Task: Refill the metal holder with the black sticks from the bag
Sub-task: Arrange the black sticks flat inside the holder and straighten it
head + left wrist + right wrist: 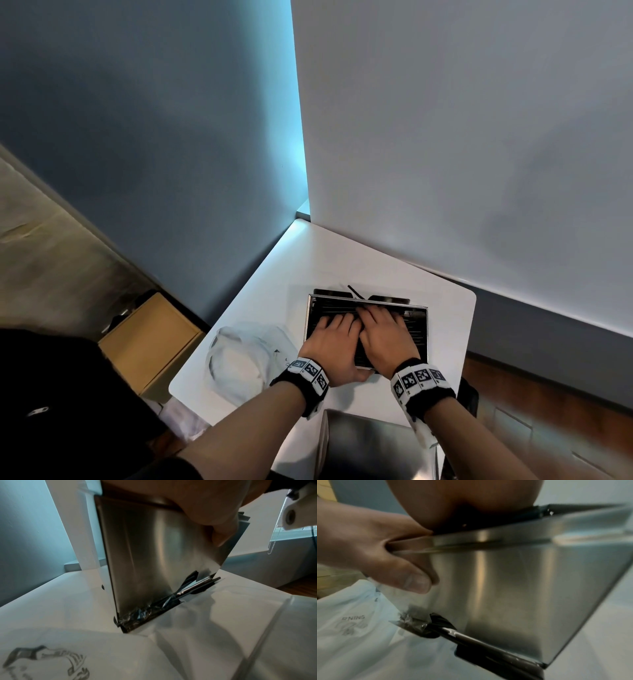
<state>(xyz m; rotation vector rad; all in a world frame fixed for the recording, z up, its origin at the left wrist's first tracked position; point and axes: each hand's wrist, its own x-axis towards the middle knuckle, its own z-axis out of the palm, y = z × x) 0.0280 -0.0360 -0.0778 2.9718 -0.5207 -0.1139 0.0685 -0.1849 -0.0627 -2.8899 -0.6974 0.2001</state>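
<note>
- The crumpled clear plastic bag [239, 363] lies flat on the white table [342, 260], just left of the holder, and looks emptied.
- The left hand [330, 346] lies palm-down on the black sticks [342, 306]; its fingers [329, 323] are straight, the thumb hooked over the near rim.
- The rectangular brushed-metal holder [426, 329] stands upright, sticks lying level inside, a few poking out at its base.
- The right hand [385, 337] presses beside the left, fingers spread flat.
- Judgement: press evenly with both palms, holder steady, so the sticks settle parallel; tuck in the strays.
</note>
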